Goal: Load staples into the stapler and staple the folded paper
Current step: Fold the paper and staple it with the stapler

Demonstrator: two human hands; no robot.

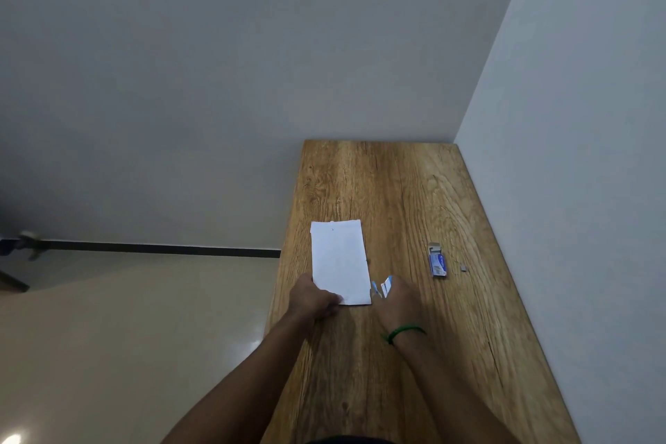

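Most of the stapler (382, 287) is hidden inside the right hand (396, 301); only a blue-and-white end pokes out past the fingers, just beside the near right corner of the folded paper (340, 261). Motion blur smears that end, so whether the stapler is hinged open cannot be told, nor can any marking on it be read. What shows of it tilts up and away from the person, leaning slightly right. The right hand is closed around the stapler, knuckles up, with a green band (403, 332) on the wrist.

The left hand (313, 299) lies on the near left corner of the paper, fingers curled and pressing it to the bench (396, 191); the fingertips sit on the sheet, and it is not clear if the thumb goes beneath the edge. The paper is a white rectangle lying flat, its long axis running away from the person, with faint marks too small to read.

Well to the right lies the staple box (437, 261), blue and white, its far flap open; the print on it is illegible. Its long axis also runs away from the person. Just right of it sits a tiny grey piece (464, 267), too small to identify.

The bench's near edge is cut off by the frame, as are both forearms.
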